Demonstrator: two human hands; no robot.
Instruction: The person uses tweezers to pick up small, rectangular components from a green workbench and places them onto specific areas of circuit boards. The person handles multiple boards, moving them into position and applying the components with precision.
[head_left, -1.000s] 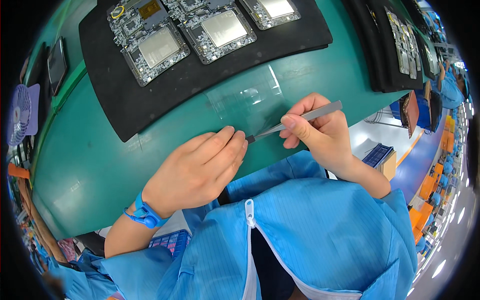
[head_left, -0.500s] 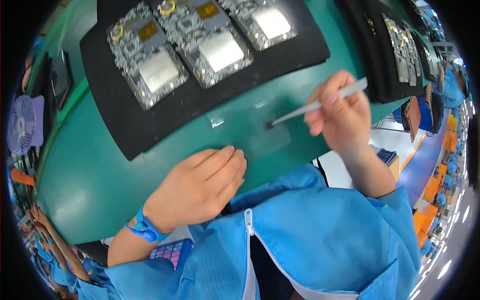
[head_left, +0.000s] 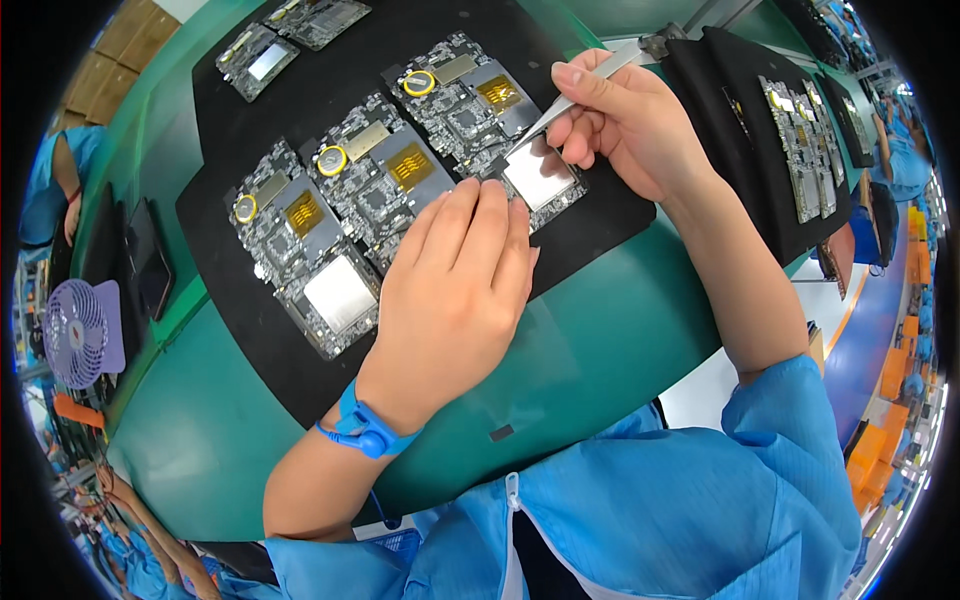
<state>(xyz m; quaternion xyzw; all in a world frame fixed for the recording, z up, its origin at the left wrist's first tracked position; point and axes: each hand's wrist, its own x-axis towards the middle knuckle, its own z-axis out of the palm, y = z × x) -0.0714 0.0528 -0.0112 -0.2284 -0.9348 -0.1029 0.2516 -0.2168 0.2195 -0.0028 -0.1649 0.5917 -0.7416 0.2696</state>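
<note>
My right hand [head_left: 635, 125] grips a pair of metal tweezers [head_left: 590, 85]. Their tips come down at the upper edge of the silver square plate [head_left: 537, 176] on the right-hand circuit board [head_left: 465, 125]; whether they pinch anything, I cannot make out. My left hand [head_left: 455, 275] lies palm down with fingers stretched out, over the middle circuit board [head_left: 360, 165], covering its lower part. Left of it is another circuit board [head_left: 290, 240] with a silver plate [head_left: 342, 294]. A blue strap [head_left: 365, 428] circles my left wrist.
The boards lie on a black mat [head_left: 240, 320] on the green tabletop [head_left: 230, 440]. A small dark rectangle [head_left: 501, 433] is near the front edge. More boards lie far left [head_left: 257, 60] and on black mats at right [head_left: 800, 140]. A purple fan [head_left: 78, 330] stands left.
Both hands have moved from the green tabletop up over the boards. The tweezers were over a clear film with a dark bit at their tips. My view has shifted, showing more boards.
</note>
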